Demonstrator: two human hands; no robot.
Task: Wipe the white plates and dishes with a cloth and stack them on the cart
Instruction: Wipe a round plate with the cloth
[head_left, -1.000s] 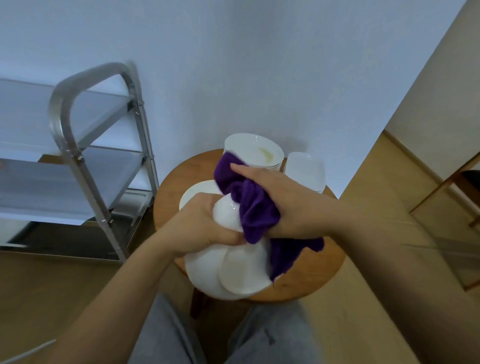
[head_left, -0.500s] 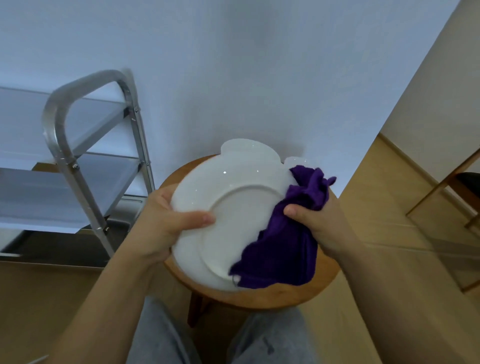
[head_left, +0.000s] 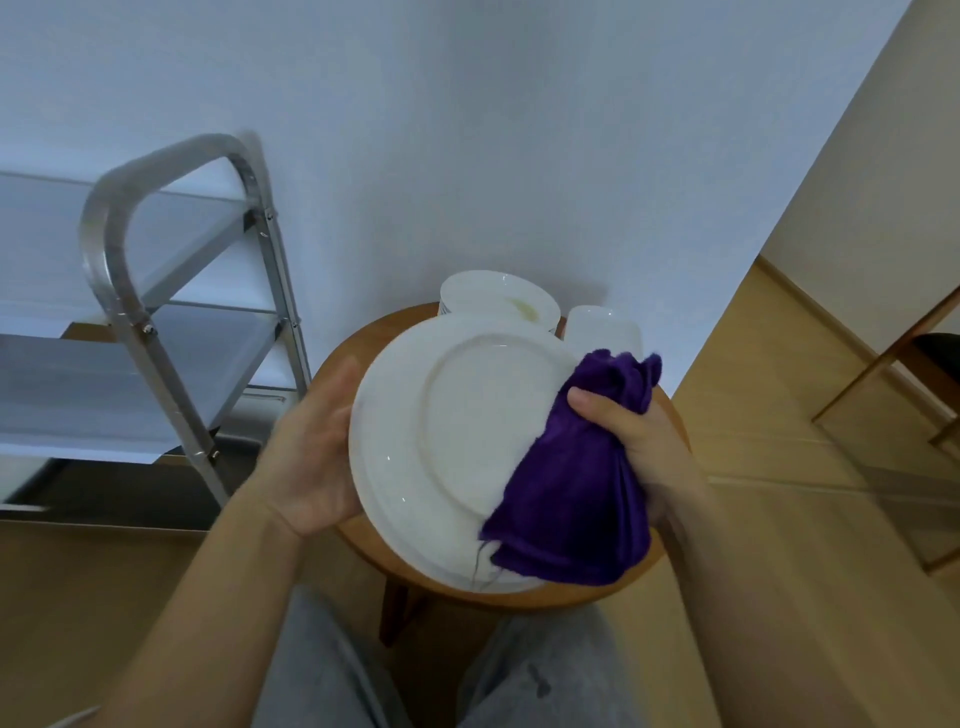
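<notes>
The plate (head_left: 457, 441) by the left hand (head_left: 311, 457) is white, smooth and shiny, like china. The cloth (head_left: 576, 499) in the right hand (head_left: 639, 447) is purple, soft and fuzzy. Under both hands the round worktop (head_left: 597, 592) is smooth brown wood. Left of the left hand, the cart (head_left: 111, 270) is dull silver metal.

The plate (head_left: 457, 447) hides the left hand (head_left: 317, 452) fingers and the dishes beneath.

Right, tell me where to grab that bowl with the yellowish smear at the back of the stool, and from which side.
Take the smeared bowl by its near rim, coming from above: it stands upright and open. A white cup crowds its right, and the wall stands behind it. The held plate hides its lower body.
</notes>
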